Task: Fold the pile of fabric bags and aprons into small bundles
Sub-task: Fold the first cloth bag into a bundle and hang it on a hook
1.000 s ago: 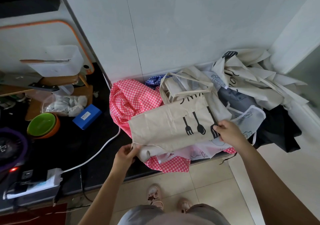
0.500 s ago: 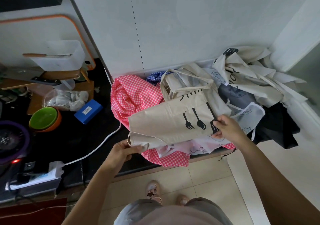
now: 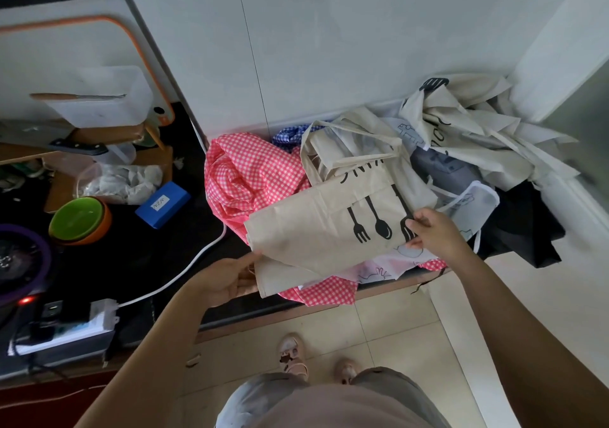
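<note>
Canvas tote (image 3: 313, 230), L-hand (image 3: 227, 279), R-hand (image 3: 435, 230) pinch, prob.

Matt, creased beige cloth in the bag (image 3: 313, 230); thin checked cloth in the pink apron (image 3: 250, 177); glossy green bowl (image 3: 77, 218); frosted plastic box (image 3: 105, 98).

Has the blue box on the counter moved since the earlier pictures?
No. The blue box lies just as far right of the green bowl as before; only the camera shifted.
</note>
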Motion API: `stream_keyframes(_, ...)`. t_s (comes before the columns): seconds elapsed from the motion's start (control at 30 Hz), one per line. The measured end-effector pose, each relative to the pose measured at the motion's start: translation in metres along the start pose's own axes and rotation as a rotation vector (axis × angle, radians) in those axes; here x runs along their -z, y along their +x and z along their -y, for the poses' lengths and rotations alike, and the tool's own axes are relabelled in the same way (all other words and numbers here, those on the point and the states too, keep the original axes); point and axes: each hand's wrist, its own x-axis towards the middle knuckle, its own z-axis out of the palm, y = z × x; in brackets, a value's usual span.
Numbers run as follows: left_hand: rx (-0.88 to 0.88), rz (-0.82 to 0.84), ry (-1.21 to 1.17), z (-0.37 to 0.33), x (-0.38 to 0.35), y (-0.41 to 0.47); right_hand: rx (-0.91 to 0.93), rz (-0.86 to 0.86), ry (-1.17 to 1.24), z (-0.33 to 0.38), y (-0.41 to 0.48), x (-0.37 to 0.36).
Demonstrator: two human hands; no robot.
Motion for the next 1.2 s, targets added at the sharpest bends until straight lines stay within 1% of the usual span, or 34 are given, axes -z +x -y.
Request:
stream_keyframes(0.1,-0.011,-0.083,-0.163,0.001,-0.008,0.005,-0.004,-0.027,-0.019,-0.002,-0.001,-0.004)
stream_keyframes(0.17,-0.021,-0.086,-0.254,0.002,-0.016,0.009,-0.002,-0.045,-0.032,-0.001,-0.003,-0.005)
stream_keyframes(0.23,-0.036,-0.053,-0.333,0.003,-0.025,0.012,0.006,-0.052,-0.038,0.002,-0.006,-0.007)
stream_keyframes(0.27,-0.036,-0.027,-0.355,0.003,-0.03,0.012,0.009,-0.067,-0.035,0.004,-0.008,-0.009)
stream_keyframes(0.33,-0.019,-0.029,-0.37,0.005,-0.036,0.015,0.021,-0.135,-0.054,0.004,-0.01,-0.014)
stream_keyframes(0.4,-0.009,-0.107,-0.348,0.009,-0.038,0.024,0.036,-0.202,-0.106,0.005,-0.013,-0.019)
stream_keyframes(0.47,-0.051,-0.263,-0.274,0.013,-0.039,0.036,0.047,-0.214,-0.142,0.005,-0.013,-0.023)
stream_keyframes(0.57,-0.217,-0.567,0.058,0.013,-0.039,0.042,0.05,-0.195,-0.204,0.009,-0.015,-0.024)
stream_keyframes(0.67,-0.329,-0.701,0.279,0.012,-0.045,0.034,0.042,-0.173,-0.161,0.015,-0.015,-0.024)
stream_keyframes(0.7,-0.407,-0.754,0.384,0.01,-0.046,0.032,0.019,-0.156,-0.104,0.017,-0.014,-0.023)
stream_keyframes(0.77,-0.654,-0.822,0.652,0.004,-0.052,0.029,-0.038,-0.112,0.08,0.02,-0.013,-0.021)
stream_keyframes(0.83,-0.854,-0.732,0.847,-0.01,-0.059,0.032,-0.071,-0.107,0.215,0.02,-0.008,-0.017)
stream_keyframes(0.9,-0.918,-0.606,0.947,-0.028,-0.066,0.04,-0.072,-0.113,0.282,0.021,-0.001,-0.01)
stream_keyframes(0.97,-0.847,-0.517,1.012,-0.05,-0.072,0.053,-0.049,-0.102,0.341,0.023,0.009,-0.001)
stream_keyframes(1.03,-0.678,-0.434,1.033,-0.075,-0.077,0.065,-0.012,-0.089,0.393,0.028,0.022,0.01)
stream_keyframes(1.1,-0.558,-0.319,1.053,-0.093,-0.083,0.073,0.012,-0.09,0.448,0.034,0.034,0.021)
stream_keyframes(1.17,-0.479,-0.18,1.052,-0.101,-0.09,0.078,0.04,-0.126,0.447,0.036,0.045,0.026)
stream_keyframes(1.2,-0.457,-0.127,1.044,-0.103,-0.093,0.082,0.056,-0.186,0.397,0.036,0.047,0.026)
